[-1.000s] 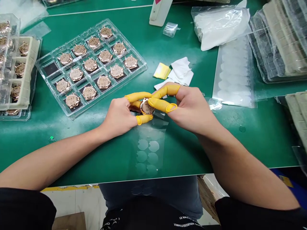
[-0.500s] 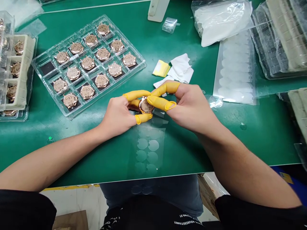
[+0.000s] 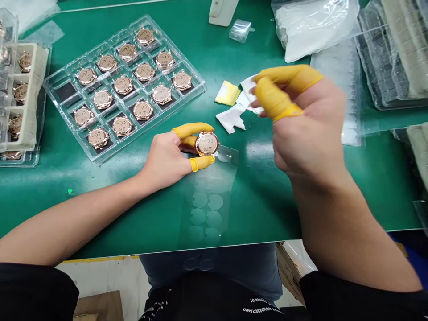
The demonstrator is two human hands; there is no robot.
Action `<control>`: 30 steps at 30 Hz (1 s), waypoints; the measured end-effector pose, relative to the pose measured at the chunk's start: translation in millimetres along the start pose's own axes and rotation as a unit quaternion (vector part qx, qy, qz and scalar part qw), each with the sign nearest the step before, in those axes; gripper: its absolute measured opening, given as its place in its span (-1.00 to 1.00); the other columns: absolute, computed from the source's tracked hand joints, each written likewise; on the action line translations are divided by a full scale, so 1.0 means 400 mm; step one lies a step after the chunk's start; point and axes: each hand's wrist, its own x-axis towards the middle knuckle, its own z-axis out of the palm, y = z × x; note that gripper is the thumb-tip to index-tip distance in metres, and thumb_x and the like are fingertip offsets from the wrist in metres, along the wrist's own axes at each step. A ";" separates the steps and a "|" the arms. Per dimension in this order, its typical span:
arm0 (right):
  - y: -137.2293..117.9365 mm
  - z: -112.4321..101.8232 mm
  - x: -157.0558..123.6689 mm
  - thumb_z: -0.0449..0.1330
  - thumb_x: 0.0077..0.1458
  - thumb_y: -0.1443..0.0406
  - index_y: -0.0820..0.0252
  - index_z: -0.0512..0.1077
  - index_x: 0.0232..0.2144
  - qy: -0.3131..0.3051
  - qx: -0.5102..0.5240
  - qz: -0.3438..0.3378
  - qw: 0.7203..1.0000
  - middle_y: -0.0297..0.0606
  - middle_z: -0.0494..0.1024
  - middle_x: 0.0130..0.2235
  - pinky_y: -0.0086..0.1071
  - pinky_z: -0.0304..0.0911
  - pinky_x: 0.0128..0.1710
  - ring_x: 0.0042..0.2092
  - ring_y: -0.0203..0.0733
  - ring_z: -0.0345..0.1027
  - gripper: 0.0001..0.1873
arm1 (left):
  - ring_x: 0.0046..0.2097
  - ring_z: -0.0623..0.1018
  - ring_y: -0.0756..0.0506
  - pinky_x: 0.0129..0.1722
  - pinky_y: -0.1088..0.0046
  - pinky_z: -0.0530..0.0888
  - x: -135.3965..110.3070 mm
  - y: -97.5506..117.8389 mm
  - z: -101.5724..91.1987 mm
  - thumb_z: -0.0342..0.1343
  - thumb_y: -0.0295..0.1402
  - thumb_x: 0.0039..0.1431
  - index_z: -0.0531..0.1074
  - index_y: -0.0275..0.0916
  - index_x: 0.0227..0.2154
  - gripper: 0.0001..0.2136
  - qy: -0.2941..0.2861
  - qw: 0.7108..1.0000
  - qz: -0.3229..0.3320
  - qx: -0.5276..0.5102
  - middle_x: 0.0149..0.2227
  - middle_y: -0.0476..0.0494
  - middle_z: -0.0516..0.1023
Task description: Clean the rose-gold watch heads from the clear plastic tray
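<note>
My left hand [image 3: 170, 154] is closed on a rose-gold watch case [image 3: 206, 143], gripping its rim between finger and thumb. Its engraved back faces up. Yellow finger cots cover fingertips on both hands. To the right, my right hand [image 3: 309, 120] is raised over the table, thumb and forefinger bent together in a pinch. Whatever lies between those fingertips, if anything, is blurred and hidden. Beneath the watch case, a clear sheet with round film pieces [image 3: 214, 218] lies on the green table. White wipes [image 3: 231, 118] rest beyond it, partly behind my right hand.
A clear tray [image 3: 96, 154] of watch cases lies at the back left, with stacked trays [image 3: 33, 145] beside it. A yellow packet [image 3: 227, 92] is near the wipes. At the back right are a plastic bag [image 3: 314, 26], film sheets [image 3: 351, 89] and more trays [image 3: 394, 58].
My right hand has come off the watch case and moved right and up, toward the wipes. My left hand still holds the watch case, whose back is now uncovered.
</note>
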 end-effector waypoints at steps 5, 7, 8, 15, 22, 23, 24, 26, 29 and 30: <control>0.021 -0.012 0.018 0.39 0.15 0.04 0.09 0.39 -0.65 0.034 0.022 0.011 0.999 -0.27 0.35 -0.53 -0.27 0.02 -0.48 -0.47 -0.27 0.14 -0.53 | -0.22 0.72 -0.09 -0.05 0.32 0.73 -0.001 0.004 -0.001 0.48 -0.39 -0.04 0.62 -0.19 0.05 -0.49 0.001 1.000 -0.006 -0.001 -0.18 -0.04 0.75; 0.029 -0.009 0.015 0.43 0.11 0.05 0.09 0.40 -0.59 -0.011 0.038 0.046 0.998 -0.26 0.38 -0.47 -0.29 0.00 -0.51 -0.47 -0.29 0.12 -0.58 | -0.22 0.72 -0.09 -0.06 0.32 0.73 -0.002 0.006 0.000 0.48 -0.38 -0.05 0.63 -0.19 0.04 -0.49 0.006 1.000 -0.015 -0.009 -0.19 -0.05 0.75; 0.032 -0.006 0.012 0.47 0.06 0.06 0.08 0.45 -0.49 -0.034 0.045 0.063 0.996 -0.25 0.45 -0.37 -0.29 0.04 -0.51 -0.45 -0.30 0.16 -0.66 | -0.22 0.72 -0.09 -0.07 0.33 0.73 -0.002 0.007 0.001 0.49 -0.37 -0.05 0.62 -0.19 0.04 -0.49 0.008 1.000 -0.018 -0.015 -0.18 -0.05 0.75; 0.047 0.005 -0.005 0.27 0.24 -0.18 0.04 0.53 -0.22 -0.091 -0.021 0.091 0.992 -0.21 0.55 -0.25 -0.26 0.20 -0.44 -0.35 -0.18 0.38 -0.55 | -0.21 0.72 -0.08 -0.11 0.38 0.71 -0.001 0.005 0.007 0.49 -0.38 -0.08 0.61 -0.21 0.02 -0.48 0.025 0.998 -0.023 -0.044 -0.16 -0.08 0.74; 0.176 0.010 0.143 0.44 0.15 -0.02 0.09 0.56 -0.17 -0.031 -0.318 -0.120 0.940 -0.08 0.58 -0.09 -0.01 0.23 0.07 0.07 0.10 0.29 -0.62 | -0.26 0.71 -0.07 -0.11 0.36 0.70 -0.002 0.003 0.005 0.47 -0.37 -0.06 0.60 -0.19 0.04 -0.48 0.012 0.999 -0.027 -0.040 -0.26 -0.04 0.74; 0.195 0.017 0.178 0.50 0.07 0.04 0.14 0.56 -0.20 -0.038 -0.350 -0.112 0.929 -0.06 0.58 -0.11 0.02 0.20 0.09 0.08 0.13 0.27 -0.61 | -0.26 0.71 -0.07 -0.10 0.36 0.69 -0.003 0.003 0.005 0.47 -0.38 -0.06 0.60 -0.19 0.04 -0.48 0.012 0.999 -0.026 -0.040 -0.26 -0.04 0.74; 0.210 0.026 0.211 0.55 -0.01 0.12 0.17 0.57 -0.24 -0.047 -0.377 -0.104 0.919 -0.05 0.57 -0.16 0.06 0.17 0.10 0.07 0.16 0.25 -0.62 | -0.26 0.71 -0.07 -0.10 0.36 0.69 -0.003 0.002 0.005 0.47 -0.38 -0.06 0.60 -0.19 0.04 -0.48 0.012 0.999 -0.025 -0.040 -0.26 -0.04 0.74; 0.225 0.044 0.265 0.60 -0.17 0.28 0.20 0.58 -0.35 -0.082 -0.411 -0.091 0.904 -0.08 0.55 -0.28 0.12 0.12 0.12 0.06 0.18 0.23 -0.66 | -0.27 0.71 -0.06 -0.12 0.37 0.69 -0.003 0.000 0.004 0.46 -0.38 -0.07 0.61 -0.18 0.03 -0.49 0.010 0.999 -0.025 -0.039 -0.26 -0.04 0.74; 0.210 0.058 0.295 0.58 -0.25 0.41 0.19 0.53 -0.45 -0.140 -0.403 -0.060 0.902 -0.17 0.49 -0.43 0.15 0.10 0.15 0.02 0.15 0.28 -0.68 | -0.29 0.70 -0.06 -0.17 0.38 0.68 -0.003 -0.005 0.004 0.46 -0.35 -0.05 0.61 -0.17 0.02 -0.50 0.007 0.999 -0.026 -0.041 -0.27 -0.03 0.73; 0.198 0.057 0.292 0.57 -0.25 0.42 0.19 0.52 -0.46 -0.155 -0.395 -0.044 0.905 -0.20 0.48 -0.45 0.14 0.12 0.14 -0.01 0.13 0.31 -0.68 | -0.29 0.69 -0.06 -0.18 0.38 0.68 -0.003 -0.006 0.005 0.46 -0.33 -0.04 0.60 -0.16 0.03 -0.50 0.006 0.999 -0.025 -0.042 -0.27 -0.03 0.73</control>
